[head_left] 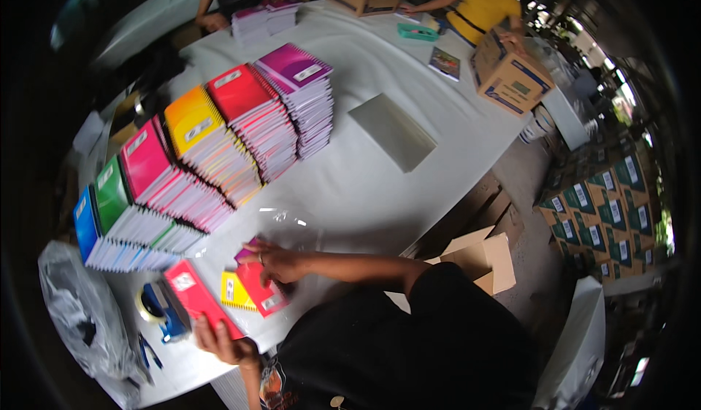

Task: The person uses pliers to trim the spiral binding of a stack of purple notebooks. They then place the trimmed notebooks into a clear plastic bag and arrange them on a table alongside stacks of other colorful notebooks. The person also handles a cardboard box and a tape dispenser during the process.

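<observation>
My left hand (225, 344) grips the near end of a red notebook (196, 293) with a white label, fingers over its cover. To its right, my right hand (276, 264) is bent over a small fanned group of spiral notebooks. A smaller red notebook (272, 302) shows below that hand, partly over a yellow notebook (235, 292). A bit of purple cover (247, 252) shows by its fingertips. Its fingers are curled on these covers, and blur hides exactly how many it grasps.
Tall stacks of spiral notebooks (219, 140) in several colours line the table's left. A tape dispenser (169, 315), pliers (150, 351) and a plastic bag (84, 315) lie at left. A grey board (394, 132) lies mid-table. An open carton (478, 257) stands right. Two people work across the table.
</observation>
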A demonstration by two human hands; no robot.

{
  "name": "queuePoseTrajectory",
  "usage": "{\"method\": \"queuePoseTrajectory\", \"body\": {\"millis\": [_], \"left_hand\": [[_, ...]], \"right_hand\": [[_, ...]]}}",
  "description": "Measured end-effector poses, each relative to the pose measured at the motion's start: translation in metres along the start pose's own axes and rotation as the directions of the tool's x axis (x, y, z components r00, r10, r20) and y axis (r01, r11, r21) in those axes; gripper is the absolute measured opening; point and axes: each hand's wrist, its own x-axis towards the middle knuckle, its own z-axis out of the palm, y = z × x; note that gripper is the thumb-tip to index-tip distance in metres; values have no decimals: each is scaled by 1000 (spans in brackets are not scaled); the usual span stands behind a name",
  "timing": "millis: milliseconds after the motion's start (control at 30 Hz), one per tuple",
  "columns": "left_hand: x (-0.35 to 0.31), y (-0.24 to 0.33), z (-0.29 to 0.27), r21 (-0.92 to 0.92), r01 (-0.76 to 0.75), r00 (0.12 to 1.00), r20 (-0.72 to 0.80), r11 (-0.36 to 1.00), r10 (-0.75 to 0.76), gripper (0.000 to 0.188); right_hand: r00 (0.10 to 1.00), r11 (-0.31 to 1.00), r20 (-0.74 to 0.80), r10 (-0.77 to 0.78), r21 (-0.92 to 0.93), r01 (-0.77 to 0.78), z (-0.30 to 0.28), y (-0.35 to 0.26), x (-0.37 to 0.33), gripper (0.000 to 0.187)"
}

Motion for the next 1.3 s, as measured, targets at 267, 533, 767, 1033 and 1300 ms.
{"method": "queuePoseTrajectory", "body": {"millis": [267,533,767,1033,1300], "left_hand": [[-71,13,38,132,384,769,502,914,-396,59],[-64,9,73,212,604,579,545,768,-606,74],[-60,7,87,-46,618,644,603,785,-471,66],[-57,6,87,-253,611,693,629,750,-352,63],[-75,-1,99,-284,748,636,568,600,-523,72]], "right_hand": [[750,843,-429,503,434,-317,53,14,-38,47],[756,834,-384,530,399,-381,43,-28,-46,58],[715,834,-468,519,461,-304,52,-19,-48,54],[694,835,-464,551,317,-451,26,-28,-44,51],[626,570,-361,691,804,-166,68,-5,-47,59]]}}
